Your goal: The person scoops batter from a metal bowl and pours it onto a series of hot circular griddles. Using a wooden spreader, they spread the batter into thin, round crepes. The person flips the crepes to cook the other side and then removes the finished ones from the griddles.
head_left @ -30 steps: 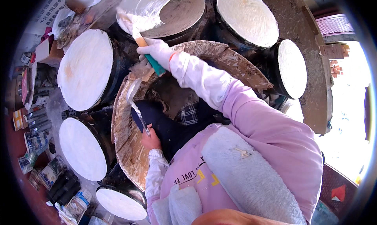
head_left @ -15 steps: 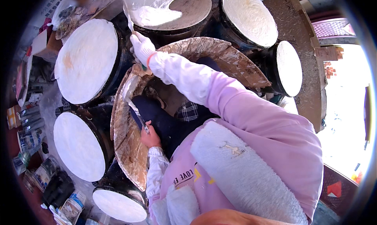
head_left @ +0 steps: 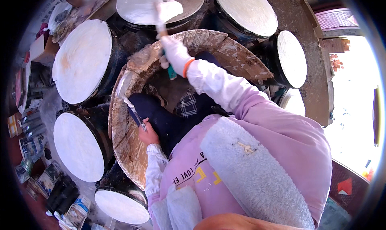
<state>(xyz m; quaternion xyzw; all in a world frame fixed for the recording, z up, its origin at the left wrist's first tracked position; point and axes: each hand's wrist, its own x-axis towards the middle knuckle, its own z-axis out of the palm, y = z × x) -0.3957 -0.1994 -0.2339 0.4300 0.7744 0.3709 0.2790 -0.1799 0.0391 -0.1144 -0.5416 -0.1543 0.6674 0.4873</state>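
My right hand (head_left: 175, 53), in a white glove, grips a green-handled spatula (head_left: 171, 72); its upper end is blurred and lies over the top disc (head_left: 134, 7), where thick white paste covers part of a greyish surface. My left hand (head_left: 147, 132), ungloved, holds a long metal tool (head_left: 137, 115) with white paste along it, low at the left side of the curved, crusted cardboard ring (head_left: 231, 51) round my dark-trousered legs. Black cylinders with white-coated round faces surround the ring, including a large left one (head_left: 80, 61) and an upper right one (head_left: 245, 11).
More coated cylinders stand lower left (head_left: 78, 147), at the bottom (head_left: 120, 206) and right (head_left: 291, 59). Tins and cluttered items (head_left: 48, 177) lie along the far left. A cardboard sheet (head_left: 311, 101) stands at the right, beside a bright opening.
My right hand with its spatula has shifted right and is now over the nearer side of the top disc. The view has shifted slightly; my left hand still holds its tool.
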